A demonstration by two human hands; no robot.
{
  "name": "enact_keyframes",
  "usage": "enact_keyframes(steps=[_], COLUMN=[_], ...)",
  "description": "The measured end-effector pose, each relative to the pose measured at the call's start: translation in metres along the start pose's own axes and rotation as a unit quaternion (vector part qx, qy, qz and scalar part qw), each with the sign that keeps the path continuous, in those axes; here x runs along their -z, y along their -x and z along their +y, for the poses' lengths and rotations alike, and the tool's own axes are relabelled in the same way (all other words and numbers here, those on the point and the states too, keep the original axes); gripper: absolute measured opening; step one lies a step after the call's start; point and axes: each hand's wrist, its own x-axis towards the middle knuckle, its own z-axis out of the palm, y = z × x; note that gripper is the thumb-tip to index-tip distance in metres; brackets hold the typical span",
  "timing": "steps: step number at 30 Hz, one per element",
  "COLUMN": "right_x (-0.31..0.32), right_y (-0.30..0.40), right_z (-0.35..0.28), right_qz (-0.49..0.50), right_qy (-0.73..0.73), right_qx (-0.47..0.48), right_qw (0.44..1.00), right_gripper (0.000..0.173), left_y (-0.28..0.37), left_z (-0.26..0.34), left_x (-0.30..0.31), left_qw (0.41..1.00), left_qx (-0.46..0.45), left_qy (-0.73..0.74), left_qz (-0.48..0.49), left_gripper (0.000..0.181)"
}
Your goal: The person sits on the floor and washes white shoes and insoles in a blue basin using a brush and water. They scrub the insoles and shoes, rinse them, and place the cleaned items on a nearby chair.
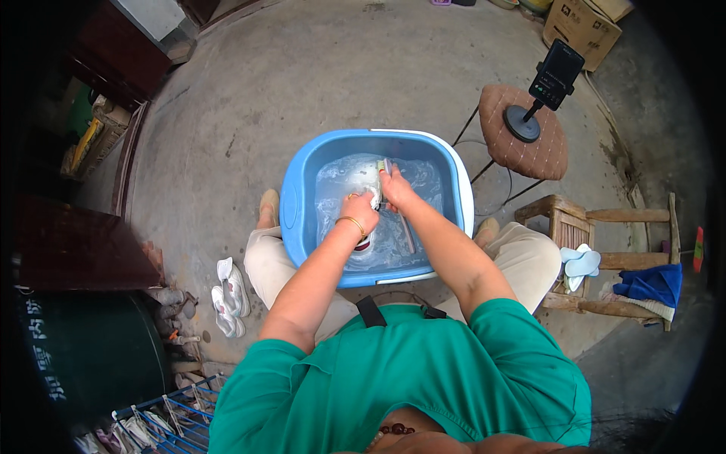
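Observation:
A blue plastic basin with foamy water stands between my knees. In it, my left hand, with a bracelet at the wrist, grips a white shoe, partly under the water. A dark red and white part shows below this hand, probably the shoe's heel end. My right hand holds a scrub brush, its pale bristles against the shoe's right side. Below the right hand runs a pale pink strip; whether it is the brush's handle I cannot tell.
A pair of white sneakers rests on the concrete floor at left. To the right are a padded stool bearing a phone on a stand, and a wooden chair with insoles and a blue cloth.

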Motion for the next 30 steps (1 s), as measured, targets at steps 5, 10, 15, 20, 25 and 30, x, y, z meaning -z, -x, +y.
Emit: enact_keyframes(steps=[5, 10, 15, 20, 25, 30], right_x=[0.015, 0.024, -0.003, -0.003, 0.005, -0.005], right_y=[0.008, 0.041, 0.085, 0.06, 0.027, 0.061], right_z=[-0.017, -0.036, -0.04, -0.043, -0.046, -0.046], right_qz=[0.072, 0.062, -0.065, -0.001, 0.06, 0.011], right_qy=[0.17, 0.259, 0.341, 0.361, 0.353, 0.364], right_qx=[0.071, 0.099, 0.192, 0.176, 0.154, 0.194], right_qw=[0.98, 0.959, 0.918, 0.916, 0.921, 0.911], right_gripper=[0.057, 0.06, 0.064, 0.058, 0.058, 0.063], left_y=[-0.003, -0.008, -0.023, -0.029, -0.039, -0.05], left_z=[-0.026, -0.038, -0.061, -0.076, -0.084, -0.103], left_x=[0.023, 0.02, 0.008, -0.006, -0.022, -0.04], left_qw=[0.864, 0.806, 0.757, 0.806, 0.889, 0.878], left_qx=[0.091, 0.138, 0.218, 0.236, 0.218, 0.227], left_qy=[0.483, 0.562, 0.612, 0.539, 0.401, 0.422], left_qz=[-0.106, -0.128, -0.074, -0.069, -0.032, -0.018], left_gripper=[0.033, 0.031, 0.018, 0.021, 0.019, 0.021])
